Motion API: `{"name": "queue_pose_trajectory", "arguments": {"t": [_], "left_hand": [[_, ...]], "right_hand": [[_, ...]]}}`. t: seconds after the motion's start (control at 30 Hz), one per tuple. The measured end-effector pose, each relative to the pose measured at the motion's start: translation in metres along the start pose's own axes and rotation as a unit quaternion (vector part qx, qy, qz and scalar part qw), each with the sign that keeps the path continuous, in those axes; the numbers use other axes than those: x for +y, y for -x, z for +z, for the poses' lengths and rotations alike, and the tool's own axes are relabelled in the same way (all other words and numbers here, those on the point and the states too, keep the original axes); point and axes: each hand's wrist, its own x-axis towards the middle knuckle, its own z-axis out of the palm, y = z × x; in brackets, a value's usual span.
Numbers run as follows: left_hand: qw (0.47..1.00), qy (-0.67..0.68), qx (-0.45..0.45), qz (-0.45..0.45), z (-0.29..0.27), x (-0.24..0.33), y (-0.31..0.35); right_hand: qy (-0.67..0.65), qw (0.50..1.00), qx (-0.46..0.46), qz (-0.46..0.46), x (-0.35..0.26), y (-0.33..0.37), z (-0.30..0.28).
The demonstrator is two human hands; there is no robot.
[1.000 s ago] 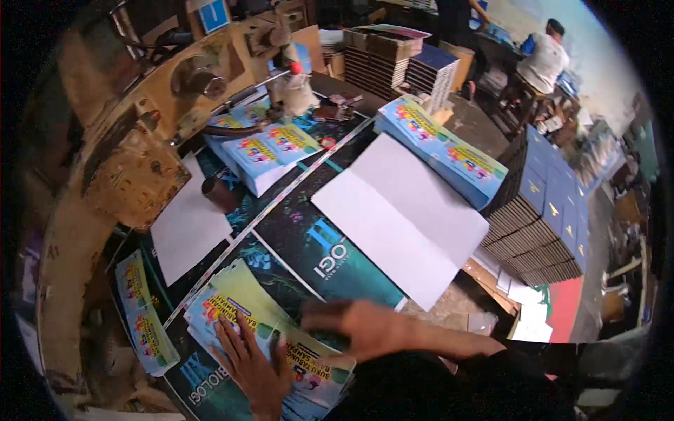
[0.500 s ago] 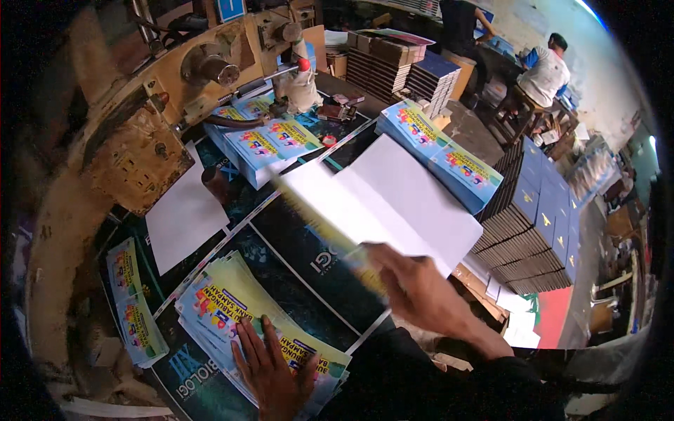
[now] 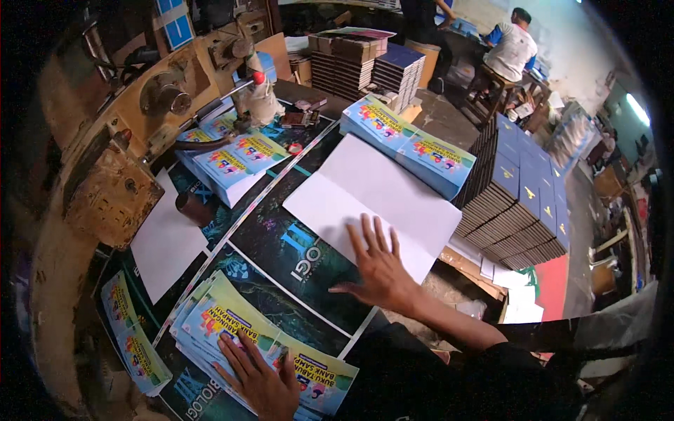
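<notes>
My left hand (image 3: pixel 263 379) lies flat, fingers stretched, on a loose, fanned stack of yellow and blue printed covers (image 3: pixel 232 316) at the front of the table. My right hand (image 3: pixel 382 274) has its fingers spread over an opened-out pile of white sheets (image 3: pixel 379 189) with a fold across it. Its fingertips rest on or just above the paper; its thumb points left over the dark printed table covering (image 3: pixel 277 245). Behind the white sheets stands a thick pile of the same covers (image 3: pixel 411 144). Neither hand grips anything.
A worn machine (image 3: pixel 116 189) fills the left side, with another cover pile (image 3: pixel 235 165) and a white sheet (image 3: pixel 168 242) beside it. A narrow cover strip (image 3: pixel 133 337) lies at the left edge. Tall stacks of blue books (image 3: pixel 516 189) stand right. Two people work at the back.
My right hand held a blurred, colourful-faced sheet over the table; now it is spread over the white sheets, which lie opened flat. My left hand stays on the covers. The view has shifted slightly.
</notes>
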Motion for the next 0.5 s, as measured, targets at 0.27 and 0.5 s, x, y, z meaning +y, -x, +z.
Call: {"name": "queue_pose_trajectory", "arguments": {"t": [0.27,0.5], "left_hand": [[0.999,0.01,-0.023,0.046,0.003,-0.007,-0.002],[0.997,0.001,-0.002,0.071,0.002,-0.003,-0.002]], "right_hand": [[-0.11,0.98,-0.161,0.03,0.012,-0.021,-0.05],[-0.089,0.996,-0.008,0.017,0.023,-0.016,-0.034]]}}
